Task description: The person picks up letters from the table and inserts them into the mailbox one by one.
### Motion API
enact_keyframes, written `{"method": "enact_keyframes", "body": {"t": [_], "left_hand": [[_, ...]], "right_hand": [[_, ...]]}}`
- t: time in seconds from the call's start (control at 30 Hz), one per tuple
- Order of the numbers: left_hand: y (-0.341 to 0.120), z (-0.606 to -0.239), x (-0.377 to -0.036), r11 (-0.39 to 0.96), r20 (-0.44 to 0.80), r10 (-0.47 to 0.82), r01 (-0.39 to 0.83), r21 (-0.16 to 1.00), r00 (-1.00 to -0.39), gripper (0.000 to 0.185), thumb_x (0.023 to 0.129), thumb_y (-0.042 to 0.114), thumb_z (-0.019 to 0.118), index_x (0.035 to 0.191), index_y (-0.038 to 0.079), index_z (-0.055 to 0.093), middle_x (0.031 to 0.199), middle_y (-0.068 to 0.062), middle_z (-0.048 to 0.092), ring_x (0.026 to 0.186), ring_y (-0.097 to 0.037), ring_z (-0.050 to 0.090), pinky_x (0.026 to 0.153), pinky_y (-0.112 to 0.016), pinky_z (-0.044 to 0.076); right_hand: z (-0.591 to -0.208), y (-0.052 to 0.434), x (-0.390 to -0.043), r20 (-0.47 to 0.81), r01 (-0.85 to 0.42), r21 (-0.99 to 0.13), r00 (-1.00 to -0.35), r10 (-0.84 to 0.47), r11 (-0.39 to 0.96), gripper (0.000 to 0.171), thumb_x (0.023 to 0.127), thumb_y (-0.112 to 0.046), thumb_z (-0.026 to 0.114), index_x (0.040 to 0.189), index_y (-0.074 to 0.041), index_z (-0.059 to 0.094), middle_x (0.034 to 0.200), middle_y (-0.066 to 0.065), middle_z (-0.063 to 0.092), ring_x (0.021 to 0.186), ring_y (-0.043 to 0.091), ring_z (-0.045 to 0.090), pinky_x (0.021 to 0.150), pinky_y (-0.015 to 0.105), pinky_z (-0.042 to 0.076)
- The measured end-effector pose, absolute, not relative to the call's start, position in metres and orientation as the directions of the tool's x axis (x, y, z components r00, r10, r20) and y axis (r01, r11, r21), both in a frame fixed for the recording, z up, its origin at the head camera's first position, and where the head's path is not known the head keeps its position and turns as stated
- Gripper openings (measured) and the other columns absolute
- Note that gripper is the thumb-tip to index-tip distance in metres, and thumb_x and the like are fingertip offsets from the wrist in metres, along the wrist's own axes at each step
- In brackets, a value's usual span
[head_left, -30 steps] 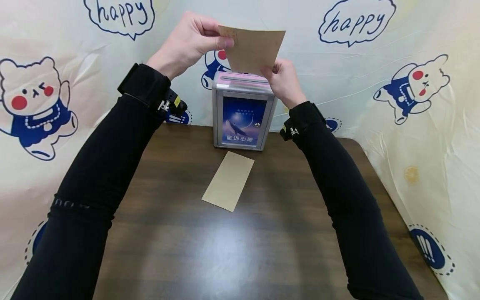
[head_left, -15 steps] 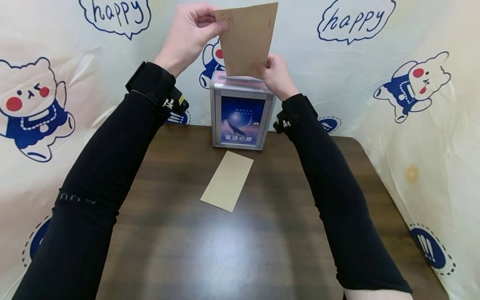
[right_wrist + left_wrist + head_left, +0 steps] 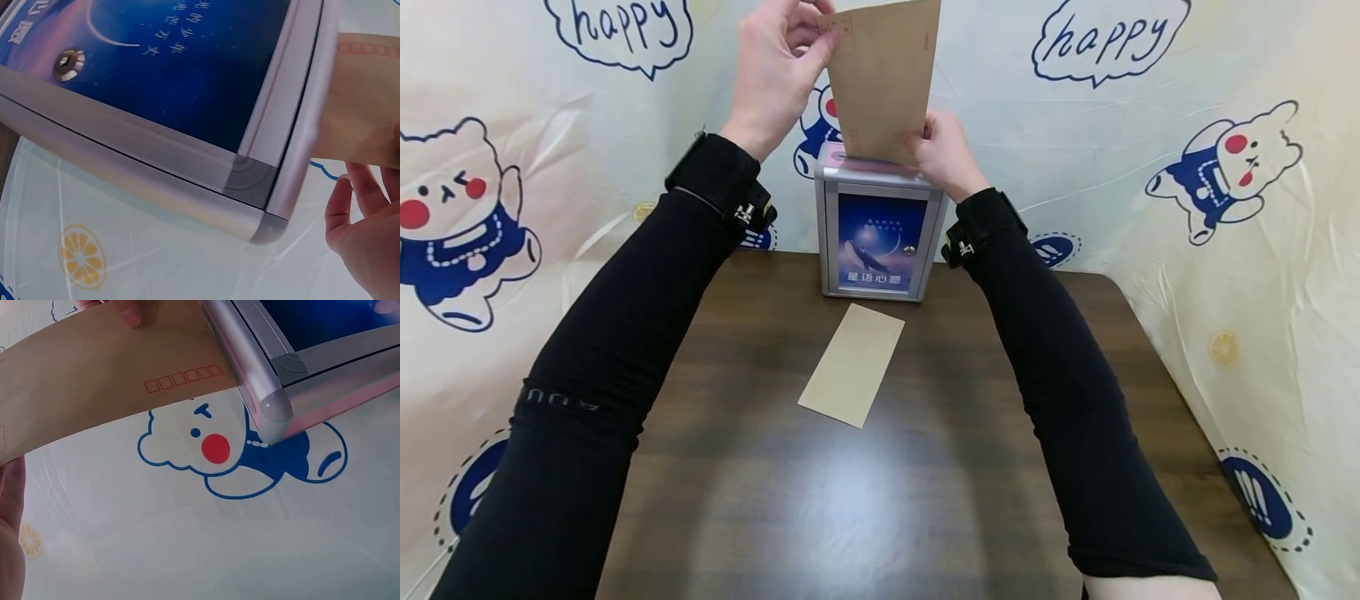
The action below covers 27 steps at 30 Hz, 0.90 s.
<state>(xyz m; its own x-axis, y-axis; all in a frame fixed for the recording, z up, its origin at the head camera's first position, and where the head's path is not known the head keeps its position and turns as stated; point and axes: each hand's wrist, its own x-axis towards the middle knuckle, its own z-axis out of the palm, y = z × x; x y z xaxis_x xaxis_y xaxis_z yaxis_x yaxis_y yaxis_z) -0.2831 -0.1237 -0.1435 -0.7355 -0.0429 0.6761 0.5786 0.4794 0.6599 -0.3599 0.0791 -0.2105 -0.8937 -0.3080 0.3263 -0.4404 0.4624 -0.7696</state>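
Note:
A brown paper envelope (image 3: pixel 883 83) with printed red boxes stands upright over the silver-and-pink letter box (image 3: pixel 880 242). My left hand (image 3: pixel 775 71) pinches its upper left corner between thumb and fingers. Lower down, my right hand (image 3: pixel 951 154) pinches the right edge close to the box top. The envelope's lower edge meets the top of the box at the slot; how deep it reaches is hidden. In the left wrist view the envelope (image 3: pixel 94 369) bows slightly. Behind the box rim, the right wrist view shows the envelope (image 3: pixel 362 100) above my right fingers.
A plain tan envelope-like paper (image 3: pixel 852 365) lies slanted on the brown wooden table (image 3: pixel 737 483), in front of the box. The box has a blue front panel with a small lock (image 3: pixel 910 250). A printed cloth (image 3: pixel 1210 333) hangs behind and at the sides.
The envelope has tipped from leaning to nearly upright, its lower edge coming down to the box top. My left hand rose and shifted left; my right hand moved slightly left.

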Motion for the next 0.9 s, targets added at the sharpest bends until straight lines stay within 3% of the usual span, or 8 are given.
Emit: {"method": "enact_keyframes", "body": {"t": [0.13,0.27,0.33,0.47,0.63,0.9], "left_hand": [[-0.122,-0.146,-0.290,0.535,0.684,-0.014,0.573,0.621,-0.729,0.026,0.098,0.017,0.057,0.123,0.008,0.061,0.119,-0.004,0.065,0.105,-0.007,0.063,0.095,-0.017,0.044],[-0.120,-0.150,-0.294,0.614,0.699,0.018,0.560,0.556,-0.715,0.030,0.099,0.020,0.055,0.128,0.011,0.059,0.122,-0.001,0.065,0.107,-0.005,0.062,0.093,-0.016,0.045],[-0.121,-0.153,-0.296,0.643,0.715,0.038,0.565,0.518,-0.698,0.030,0.100,0.020,0.054,0.127,0.012,0.060,0.121,0.002,0.065,0.107,-0.004,0.062,0.091,-0.015,0.046],[-0.122,-0.160,-0.300,0.654,0.737,0.075,0.591,0.472,-0.671,0.025,0.100,0.019,0.054,0.122,0.011,0.064,0.118,0.003,0.067,0.104,-0.005,0.063,0.086,-0.017,0.049],[-0.122,-0.171,-0.303,0.639,0.731,0.089,0.602,0.479,-0.676,0.023,0.100,0.017,0.055,0.118,0.009,0.067,0.114,0.002,0.068,0.100,-0.004,0.064,0.083,-0.017,0.050],[-0.120,-0.197,-0.311,0.598,0.696,0.128,0.615,0.514,-0.707,0.019,0.097,0.004,0.058,0.113,0.003,0.068,0.105,-0.004,0.070,0.089,-0.008,0.061,0.082,-0.018,0.050]], "right_hand": [[-0.206,0.084,-0.363,0.306,-0.424,-0.755,-0.903,-0.302,0.501,0.024,0.097,-0.004,0.053,0.116,0.001,0.066,0.116,0.011,0.069,0.093,0.009,0.058,0.080,0.021,0.042],[-0.211,0.089,-0.365,0.296,-0.411,-0.732,-0.910,-0.289,0.544,0.023,0.094,-0.003,0.052,0.108,0.002,0.069,0.102,0.010,0.070,0.083,0.011,0.057,0.075,0.022,0.042],[-0.216,0.089,-0.366,0.317,-0.429,-0.702,-0.903,-0.290,0.569,0.021,0.091,-0.003,0.053,0.104,0.000,0.069,0.094,0.009,0.070,0.079,0.011,0.054,0.073,0.022,0.041],[-0.223,0.089,-0.368,0.384,-0.476,-0.689,-0.879,-0.281,0.547,0.017,0.089,-0.007,0.060,0.103,-0.002,0.069,0.095,0.006,0.069,0.084,0.011,0.054,0.079,0.022,0.041],[-0.224,0.086,-0.363,0.455,-0.499,-0.743,-0.865,-0.210,0.447,0.025,0.090,-0.009,0.064,0.115,-0.009,0.065,0.101,0.004,0.066,0.094,0.013,0.055,0.090,0.024,0.039],[-0.220,0.081,-0.355,0.660,-0.648,-0.679,-0.744,-0.100,0.346,0.050,0.091,-0.007,0.066,0.138,-0.014,0.051,0.104,0.005,0.063,0.092,0.015,0.054,0.091,0.027,0.039]]}}
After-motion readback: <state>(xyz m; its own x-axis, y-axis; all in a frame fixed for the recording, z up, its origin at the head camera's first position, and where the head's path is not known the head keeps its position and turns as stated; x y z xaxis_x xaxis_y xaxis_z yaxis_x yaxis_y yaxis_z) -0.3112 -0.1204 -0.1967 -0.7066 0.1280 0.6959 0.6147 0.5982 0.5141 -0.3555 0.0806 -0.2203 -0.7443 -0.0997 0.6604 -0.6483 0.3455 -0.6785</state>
